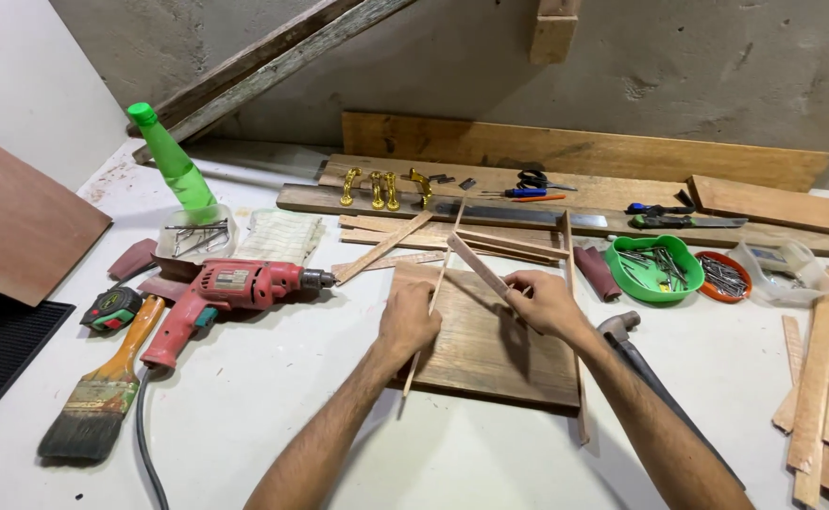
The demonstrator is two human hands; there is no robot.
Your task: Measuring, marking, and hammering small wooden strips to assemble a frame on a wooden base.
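— What are my hands doing?
— My left hand (408,319) pinches a thin wood strip (431,307); my right hand (545,302) grips a flat wood slat (476,265).
— Where?
— Both angle over the wooden board (490,364) on the desk (273,397), right of the red drill (230,288).

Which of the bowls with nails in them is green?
The green bowl, sitting right of the person's right hand. Beside it, the round dish is orange-red, and the tub further right is clear plastic.
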